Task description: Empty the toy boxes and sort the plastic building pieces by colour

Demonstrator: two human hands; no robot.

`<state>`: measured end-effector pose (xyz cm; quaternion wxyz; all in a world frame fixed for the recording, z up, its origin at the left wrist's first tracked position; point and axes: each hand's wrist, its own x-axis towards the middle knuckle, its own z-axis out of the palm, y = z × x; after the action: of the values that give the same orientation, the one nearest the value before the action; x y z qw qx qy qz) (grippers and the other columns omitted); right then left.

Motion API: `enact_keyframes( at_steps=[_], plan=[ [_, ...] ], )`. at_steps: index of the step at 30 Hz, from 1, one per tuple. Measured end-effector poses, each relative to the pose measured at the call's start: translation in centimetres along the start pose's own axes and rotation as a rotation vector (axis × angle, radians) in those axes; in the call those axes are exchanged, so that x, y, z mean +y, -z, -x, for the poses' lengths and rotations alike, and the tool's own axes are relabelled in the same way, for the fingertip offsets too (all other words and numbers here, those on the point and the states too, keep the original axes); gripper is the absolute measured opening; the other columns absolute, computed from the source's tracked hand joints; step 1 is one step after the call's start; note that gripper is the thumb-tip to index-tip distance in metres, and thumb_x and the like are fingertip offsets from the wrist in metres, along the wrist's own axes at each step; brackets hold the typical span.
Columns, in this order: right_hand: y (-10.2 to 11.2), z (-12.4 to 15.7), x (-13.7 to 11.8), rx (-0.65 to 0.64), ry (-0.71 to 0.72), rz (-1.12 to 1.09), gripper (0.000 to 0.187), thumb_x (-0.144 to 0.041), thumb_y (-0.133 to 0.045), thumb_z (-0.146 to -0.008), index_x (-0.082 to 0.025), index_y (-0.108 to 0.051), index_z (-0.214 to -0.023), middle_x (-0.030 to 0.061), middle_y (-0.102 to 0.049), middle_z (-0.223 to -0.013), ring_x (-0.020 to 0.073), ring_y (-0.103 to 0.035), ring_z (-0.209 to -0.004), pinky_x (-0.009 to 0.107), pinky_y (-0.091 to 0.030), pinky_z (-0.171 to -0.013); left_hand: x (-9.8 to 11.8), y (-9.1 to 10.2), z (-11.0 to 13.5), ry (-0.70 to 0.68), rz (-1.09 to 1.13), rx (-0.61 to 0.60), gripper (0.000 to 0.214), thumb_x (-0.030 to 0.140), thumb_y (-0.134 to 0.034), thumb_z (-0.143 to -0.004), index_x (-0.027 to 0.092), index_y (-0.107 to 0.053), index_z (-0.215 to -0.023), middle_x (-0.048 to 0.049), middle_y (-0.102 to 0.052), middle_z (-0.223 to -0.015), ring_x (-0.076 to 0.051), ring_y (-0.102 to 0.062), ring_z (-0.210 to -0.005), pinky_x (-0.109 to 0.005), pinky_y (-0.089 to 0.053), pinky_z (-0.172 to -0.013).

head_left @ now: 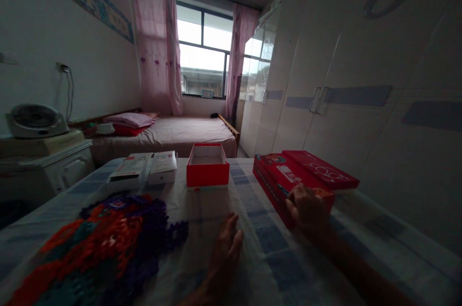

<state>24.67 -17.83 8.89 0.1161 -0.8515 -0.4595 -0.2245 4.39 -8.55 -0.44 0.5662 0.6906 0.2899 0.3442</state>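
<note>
My right hand [307, 210] is curled over the near corner of a long red box [279, 178] on the checked tablecloth [267, 243], gripping it. A flat red lid [321, 168] lies on top of that box, jutting out to the right. My left hand [226, 243] rests flat on the cloth with fingers stretched out, holding nothing. An open small red box [207, 165] stands farther back in the middle. Two white boxes [144, 167] sit to its left.
A crocheted piece in red, purple and teal [101, 243] covers the near left of the table. Beyond are a bed [180, 133], a window with pink curtains, a white wardrobe [342, 104] on the right, and a fan [36, 121] on a cabinet at left.
</note>
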Motion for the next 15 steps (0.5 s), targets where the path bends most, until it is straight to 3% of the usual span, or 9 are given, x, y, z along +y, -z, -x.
enact_keyframes(
  at_steps=[3,6,8,11,15],
  plan=[
    [3.6,3.6,-0.9,-0.105,0.138,-0.205,0.024,-0.036,-0.043,-0.084,-0.02,-0.06,-0.075,0.008,-0.063,-0.093,0.0234,-0.059,-0.086,0.042,-0.042,-0.08,0.1,-0.2,0.3,-0.146,-0.128,-0.08,0.04,0.036,-0.042,-0.084,0.019,-0.055,-0.117,-0.0095,-0.041,-0.139,-0.023,-0.037,-0.129,-0.04,-0.029,-0.108],
    [5.1,4.8,0.6,-0.045,0.131,-0.305,0.037,-0.045,-0.036,-0.086,-0.02,-0.06,-0.1,0.0096,-0.06,-0.113,0.0254,-0.055,-0.105,0.044,-0.041,-0.089,1.9,-0.5,0.9,-0.315,-0.268,-0.179,0.039,0.029,-0.036,-0.088,0.02,-0.049,-0.124,-0.008,-0.04,-0.14,-0.02,-0.038,-0.128,-0.042,-0.032,-0.107],
    [4.6,4.7,2.6,0.01,0.038,-0.252,0.048,-0.05,-0.037,-0.083,-0.016,-0.056,-0.112,0.0132,-0.057,-0.121,0.0293,-0.051,-0.113,0.048,-0.038,-0.093,3.9,-0.9,1.1,-0.46,-0.366,-0.228,0.04,0.024,-0.036,-0.089,0.023,-0.045,-0.128,-0.0054,-0.039,-0.141,-0.019,-0.035,-0.13,-0.041,-0.032,-0.107],
    [2.8,4.4,5.2,-0.08,-0.069,-0.252,0.059,-0.054,-0.037,-0.081,-0.012,-0.053,-0.119,0.0167,-0.054,-0.125,0.0301,-0.05,-0.116,0.046,-0.04,-0.094,6.7,-1.6,0.8,-0.697,-0.513,-0.299,0.038,0.021,-0.041,-0.089,0.024,-0.045,-0.126,-0.0033,-0.045,-0.137,-0.017,-0.036,-0.128,-0.04,-0.031,-0.109],
    [2.1,4.4,5.5,-0.193,-0.064,-0.285,0.065,-0.054,-0.037,-0.08,-0.01,-0.048,-0.126,0.0174,-0.046,-0.134,0.029,-0.043,-0.124,0.044,-0.038,-0.099,8.1,-2.5,-0.6,-0.879,-0.647,-0.245,0.02,0.018,-0.043,-0.088,0.018,-0.054,-0.105,-0.0049,-0.06,-0.11,-0.016,-0.052,-0.108,-0.037,-0.038,-0.103]
  ],
)
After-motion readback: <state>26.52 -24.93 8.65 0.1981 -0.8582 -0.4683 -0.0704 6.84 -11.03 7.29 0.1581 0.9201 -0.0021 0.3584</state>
